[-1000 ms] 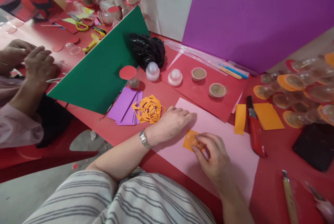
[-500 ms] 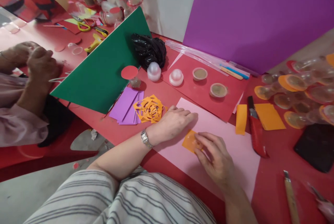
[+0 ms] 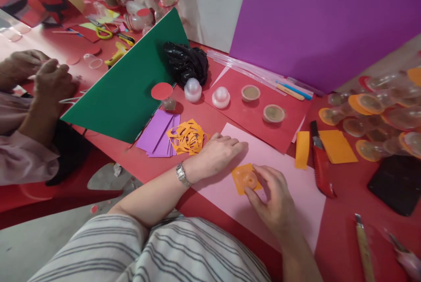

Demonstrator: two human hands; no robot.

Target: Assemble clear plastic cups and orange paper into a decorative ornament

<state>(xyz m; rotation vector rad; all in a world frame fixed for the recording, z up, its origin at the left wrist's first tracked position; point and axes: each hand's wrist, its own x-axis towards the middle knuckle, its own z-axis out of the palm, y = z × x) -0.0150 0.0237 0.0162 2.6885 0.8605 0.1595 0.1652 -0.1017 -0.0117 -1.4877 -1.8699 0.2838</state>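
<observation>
We note: our right hand [image 3: 271, 194] pinches a translucent, rounded plastic piece [image 3: 250, 180] between thumb and fingers, atop an orange paper square [image 3: 240, 189] on smooth pink paper [image 3: 297, 194]. Square's ten o'clock: our left hand [image 3: 219, 157], palm-down, fingers loosely extended; lacy orange offcuts [image 3: 188, 137] beyond.

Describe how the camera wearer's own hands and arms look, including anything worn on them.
The left hand and right hand wear no gloves, and no sleeves cover the wrists. A silver-coloured watch with a small, squarish face circles the left wrist; the right wrist shows nothing worn.
</observation>
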